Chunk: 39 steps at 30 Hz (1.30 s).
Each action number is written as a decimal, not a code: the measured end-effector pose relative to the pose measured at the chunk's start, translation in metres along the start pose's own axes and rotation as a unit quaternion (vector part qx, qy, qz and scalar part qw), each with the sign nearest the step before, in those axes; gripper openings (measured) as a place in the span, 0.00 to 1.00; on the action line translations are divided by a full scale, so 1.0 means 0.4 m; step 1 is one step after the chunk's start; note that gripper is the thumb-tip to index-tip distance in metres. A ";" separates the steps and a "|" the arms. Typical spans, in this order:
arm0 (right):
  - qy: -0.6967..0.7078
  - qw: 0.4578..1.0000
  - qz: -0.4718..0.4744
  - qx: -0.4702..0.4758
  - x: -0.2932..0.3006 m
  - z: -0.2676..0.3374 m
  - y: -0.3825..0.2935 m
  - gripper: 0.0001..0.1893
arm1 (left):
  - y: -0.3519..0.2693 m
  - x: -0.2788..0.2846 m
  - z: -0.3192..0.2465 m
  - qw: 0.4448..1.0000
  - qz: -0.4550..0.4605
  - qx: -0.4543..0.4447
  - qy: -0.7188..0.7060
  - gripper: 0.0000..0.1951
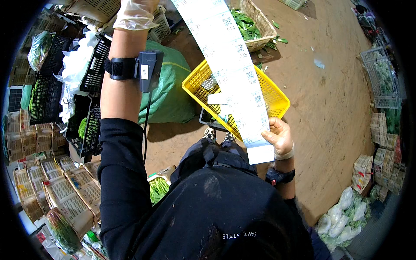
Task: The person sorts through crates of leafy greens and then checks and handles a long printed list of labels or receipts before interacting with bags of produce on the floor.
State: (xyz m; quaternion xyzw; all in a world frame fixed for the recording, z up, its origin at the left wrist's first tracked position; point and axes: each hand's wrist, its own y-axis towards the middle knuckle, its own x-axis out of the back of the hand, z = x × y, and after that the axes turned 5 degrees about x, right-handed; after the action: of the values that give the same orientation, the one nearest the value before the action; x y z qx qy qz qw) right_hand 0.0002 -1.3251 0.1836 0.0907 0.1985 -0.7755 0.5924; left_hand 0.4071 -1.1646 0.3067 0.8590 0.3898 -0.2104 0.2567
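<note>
A long strip of white printed labels runs from the top edge of the view down to my right hand. My right hand, in a thin clear glove, pinches the strip's right edge near its lower end between thumb and finger. My left hand, also in a clear glove, is raised at the top edge; its fingers are cut off, so what it holds does not show. Behind the strip is a yellow plastic crate, with white paper pieces in front of its inside. Part of a dark crate shows under it.
A green woven sack lies left of the yellow crate. A beige crate of leafy greens stands beyond it. Black crates and stacked beige crates line the left side. Bagged vegetables lie at lower right, and green beans near my legs.
</note>
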 end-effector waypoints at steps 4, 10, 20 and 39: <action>0.007 1.000 -0.009 0.001 0.013 -0.012 -0.002 0.10 | 0.010 -0.018 0.008 1.000 -0.014 0.005 0.002 0.09; -0.002 1.000 0.012 -0.018 0.022 -0.027 -0.006 0.11 | 0.025 -0.028 0.009 0.999 0.032 0.000 0.017 0.10; -0.010 0.997 0.004 -0.080 0.001 -0.024 -0.022 0.14 | 0.033 -0.083 0.008 0.994 0.033 0.055 0.092 0.16; -0.089 0.995 0.018 -0.040 -0.010 -0.009 -0.031 0.09 | 0.127 0.060 0.045 0.993 0.016 0.081 0.080 0.15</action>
State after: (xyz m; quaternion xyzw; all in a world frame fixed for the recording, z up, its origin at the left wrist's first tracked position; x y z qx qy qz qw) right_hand -0.0110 -1.3174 0.1844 0.0013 0.1739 -0.7614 0.6245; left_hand 0.4584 -1.1906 0.2933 0.8971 0.3768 -0.1679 0.1580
